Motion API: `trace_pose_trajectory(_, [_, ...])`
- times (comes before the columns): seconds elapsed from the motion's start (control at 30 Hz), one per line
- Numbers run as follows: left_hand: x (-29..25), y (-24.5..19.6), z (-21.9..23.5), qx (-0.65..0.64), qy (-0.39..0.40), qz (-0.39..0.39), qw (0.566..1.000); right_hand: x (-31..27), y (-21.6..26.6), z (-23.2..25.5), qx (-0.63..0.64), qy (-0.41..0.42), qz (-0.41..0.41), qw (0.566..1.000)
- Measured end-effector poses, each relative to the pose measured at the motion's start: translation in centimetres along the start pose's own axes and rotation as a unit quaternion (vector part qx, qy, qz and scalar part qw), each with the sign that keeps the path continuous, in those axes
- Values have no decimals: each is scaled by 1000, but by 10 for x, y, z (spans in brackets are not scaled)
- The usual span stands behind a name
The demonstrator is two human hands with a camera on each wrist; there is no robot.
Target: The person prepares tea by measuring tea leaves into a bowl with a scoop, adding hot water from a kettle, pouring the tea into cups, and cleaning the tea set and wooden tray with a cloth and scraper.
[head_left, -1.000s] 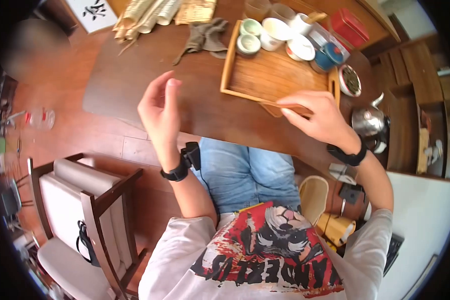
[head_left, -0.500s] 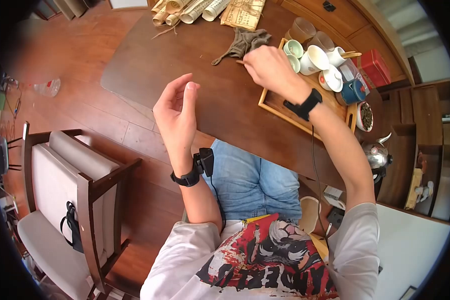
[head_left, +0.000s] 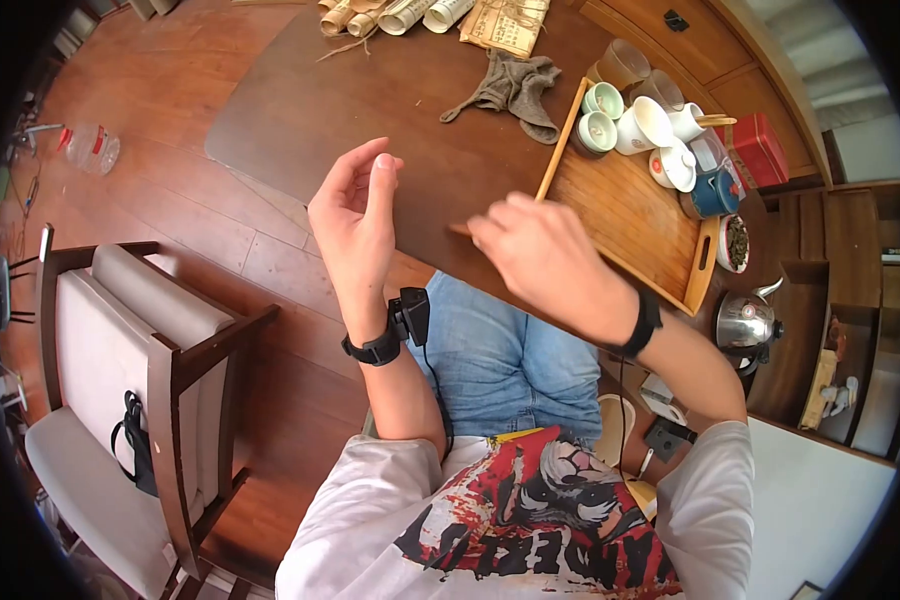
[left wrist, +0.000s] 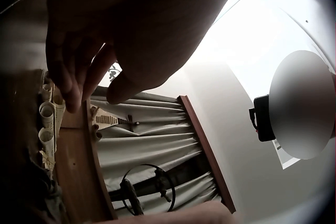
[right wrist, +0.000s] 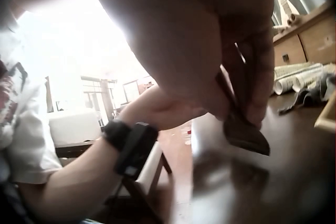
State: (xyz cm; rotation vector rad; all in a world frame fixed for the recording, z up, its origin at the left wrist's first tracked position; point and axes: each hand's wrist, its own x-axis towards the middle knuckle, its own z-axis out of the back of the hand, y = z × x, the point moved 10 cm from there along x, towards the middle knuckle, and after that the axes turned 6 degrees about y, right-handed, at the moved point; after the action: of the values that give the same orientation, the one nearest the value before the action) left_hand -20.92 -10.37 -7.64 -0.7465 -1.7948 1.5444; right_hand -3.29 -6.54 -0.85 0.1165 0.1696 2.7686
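Observation:
In the head view the left hand (head_left: 358, 215) is held up near the table's front edge, fingers loosely bent, holding nothing. The right hand (head_left: 545, 255) is just left of the wooden tray (head_left: 620, 205), over the table. Between its thumb and fingers it pinches a thin wooden tool (head_left: 459, 229), whose tip points left. In the right wrist view the right hand (right wrist: 210, 50) grips that wooden tool (right wrist: 247, 137), its broad dark end low over the glossy tabletop. The left wrist view shows the left hand (left wrist: 121, 35) with nothing in its fingers.
Cups (head_left: 598, 131), a lidded white bowl (head_left: 673, 166) and a blue pot (head_left: 712, 192) stand on the tray's far side. A grey cloth (head_left: 515, 90) and paper rolls (head_left: 405, 15) lie behind. A kettle (head_left: 745, 320) is at right, a chair (head_left: 130, 340) at left.
The right hand has gone from the tray's near edge up-left towards the cloth, then back down towards the body, with the tool in it. The left hand keeps its pose; the head view has shifted.

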Motion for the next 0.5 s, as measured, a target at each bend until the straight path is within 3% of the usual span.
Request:
trace_pose_trajectory(0.23, [-4, -10, 52, 35, -83, -23, 996, 115, -11, -23, 68, -142, 77, 984])
trace_pose_trajectory(0.33, [-5, -12, 57, 38, -84, -32, 995, 133, -5, -38, 57, -96, 92, 989])
trace_pose_trajectory(0.4, [-6, -13, 60, 42, -99, -33, 994, 128, -3, -54, 43, -23, 95, 994])
trace_pose_trajectory(0.43, [-6, -14, 59, 44, -99, -33, 994, 119, -6, -55, 46, -23, 89, 995])
trace_pose_trajectory(0.5, [-4, -14, 54, 43, -93, -30, 994, 81, -1, -54, 21, -29, 153, 988])
